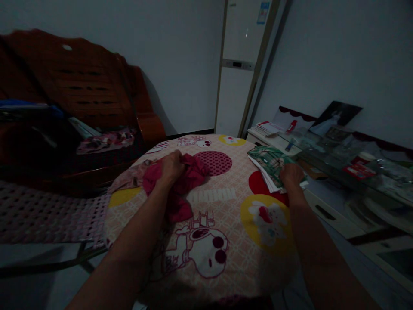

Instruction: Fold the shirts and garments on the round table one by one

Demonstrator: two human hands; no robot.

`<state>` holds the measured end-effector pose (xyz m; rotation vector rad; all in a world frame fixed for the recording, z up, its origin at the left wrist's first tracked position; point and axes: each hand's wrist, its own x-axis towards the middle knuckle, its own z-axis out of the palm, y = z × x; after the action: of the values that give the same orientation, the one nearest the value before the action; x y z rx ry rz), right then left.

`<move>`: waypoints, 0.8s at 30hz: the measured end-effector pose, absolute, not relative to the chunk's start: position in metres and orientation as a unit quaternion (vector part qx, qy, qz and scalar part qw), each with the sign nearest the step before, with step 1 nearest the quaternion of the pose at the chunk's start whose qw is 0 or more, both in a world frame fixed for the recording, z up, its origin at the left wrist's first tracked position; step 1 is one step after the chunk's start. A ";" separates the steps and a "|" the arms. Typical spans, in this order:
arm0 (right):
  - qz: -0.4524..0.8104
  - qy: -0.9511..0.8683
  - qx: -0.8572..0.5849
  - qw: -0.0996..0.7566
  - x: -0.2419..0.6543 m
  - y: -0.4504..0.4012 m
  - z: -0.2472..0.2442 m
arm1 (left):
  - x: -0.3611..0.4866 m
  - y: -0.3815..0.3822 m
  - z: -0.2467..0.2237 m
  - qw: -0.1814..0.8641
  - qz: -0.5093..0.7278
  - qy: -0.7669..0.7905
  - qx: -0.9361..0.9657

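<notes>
My left hand point(173, 167) is closed on a crumpled dark pink cloth point(180, 209) at the left of the round table. A paler, patterned cloth point(130, 176) lies beside it, partly under the pink one. At the table's right edge my right hand point(292, 175) grips the near corner of a book with a green patterned cover point(266, 159). White pages show along the book's lower edge. Both lie on a tablecloth point(213, 206) printed with cartoon dogs and coloured circles.
On the left stand a carved wooden bench point(87, 86) with items on it and a woven seat point(58, 211). A tall white cabinet-like unit point(237, 94) is at the back. A glass-topped cabinet point(325, 159) on the right carries papers, a framed picture point(335, 116) and clutter.
</notes>
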<state>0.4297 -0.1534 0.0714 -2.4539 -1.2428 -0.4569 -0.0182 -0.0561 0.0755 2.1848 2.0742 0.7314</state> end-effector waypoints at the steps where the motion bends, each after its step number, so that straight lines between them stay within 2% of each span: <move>1: -0.161 -0.430 -0.868 0.190 0.430 -0.153 0.074 | -0.034 -0.050 0.082 0.008 0.277 0.693 0.666; 4: -0.166 -0.420 -0.852 0.266 0.425 -0.150 0.080 | -0.085 -0.033 0.092 -0.009 0.345 0.728 0.592; 7: -0.124 -0.452 -0.797 0.382 0.400 -0.143 0.086 | -0.126 -0.024 0.088 0.030 0.298 0.785 0.542; 9: -0.042 -0.496 -0.727 0.473 0.369 -0.139 0.090 | -0.139 -0.025 0.084 0.060 0.258 0.816 0.513; 11: 0.096 -0.551 -0.635 0.532 0.331 -0.139 0.095 | -0.140 -0.030 0.085 0.044 0.274 0.811 0.514; 14: 0.304 -0.630 -0.495 0.516 0.280 -0.148 0.103 | -0.120 -0.038 0.098 -0.027 0.372 0.721 0.584; 17: 0.384 -0.647 -0.444 0.487 0.258 -0.153 0.104 | -0.081 -0.046 0.113 -0.037 0.408 0.623 0.667; 21: 0.323 -0.560 -0.554 0.524 0.280 -0.144 0.086 | -0.014 -0.069 0.105 0.094 0.283 0.490 0.819; 24: 0.243 -0.516 -0.653 0.498 0.313 -0.139 0.069 | 0.038 -0.092 0.078 0.122 0.144 0.441 0.878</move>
<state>0.3130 -0.1393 0.0690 -1.5798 -1.2492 0.5887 0.0380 -0.0924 0.0781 2.5620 1.2858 0.4210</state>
